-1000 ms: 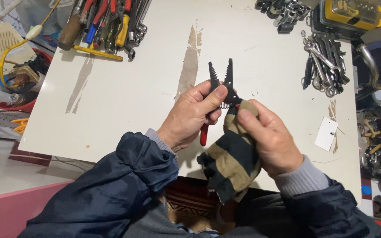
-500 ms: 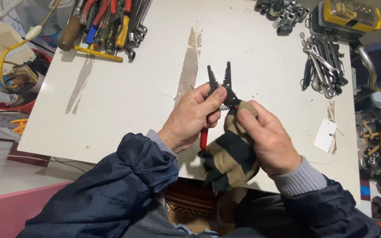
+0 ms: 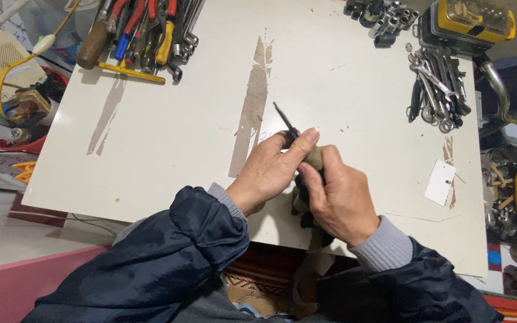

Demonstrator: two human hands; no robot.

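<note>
My left hand [image 3: 270, 170] grips a pair of black pliers [image 3: 285, 121]; only the closed dark jaws stick out past my thumb, pointing up and left. My right hand [image 3: 339, 197] is wrapped around a tan and black work glove [image 3: 313, 157], pressed against the pliers just below my left thumb. The pliers' red handles are hidden inside my hands. Both hands are over the near edge of the white table [image 3: 181, 143], and dark blue jacket sleeves cover both arms.
A pile of screwdrivers and pliers [image 3: 142, 33] lies at the table's far left. Wrenches [image 3: 438, 90] and sockets [image 3: 381, 18] lie far right, beside a yellow case [image 3: 474, 21]. A white tag [image 3: 440, 181] sits near the right edge. Clutter surrounds the table.
The pliers' jaws, spread apart before, are now closed together and tilted left. My hands have drawn closer, and the glove that hung below is now mostly hidden in my right hand.
</note>
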